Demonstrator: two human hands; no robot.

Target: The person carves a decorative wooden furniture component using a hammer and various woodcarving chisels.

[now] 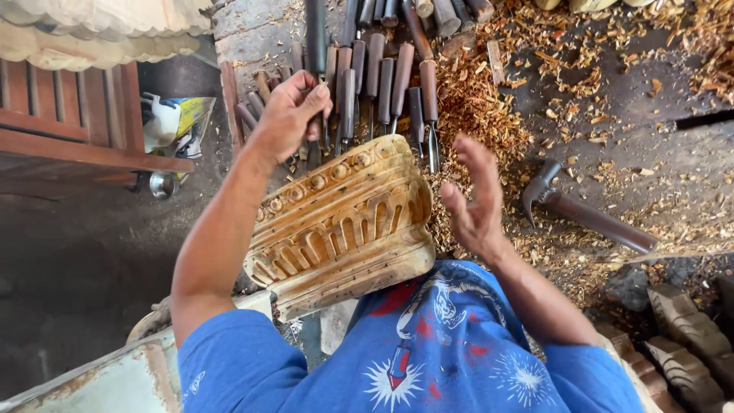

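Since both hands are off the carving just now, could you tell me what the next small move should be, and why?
Probably close the left hand on one chisel from the row under it. That hand hovers over the handles with fingers curled but holds nothing, the right hand is open and empty, and the carved block rests unheld against the lap.

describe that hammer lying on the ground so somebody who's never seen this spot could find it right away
Start at the big carved wooden block leaning in front of the person, then look past the open right hand onto the dark ground strewn with wood shavings. The hammer lies there alone, a curved dark metal head on a thick brown handle. Unlike the row of straight-handled chisels beyond the block, it lies apart and at a slant.
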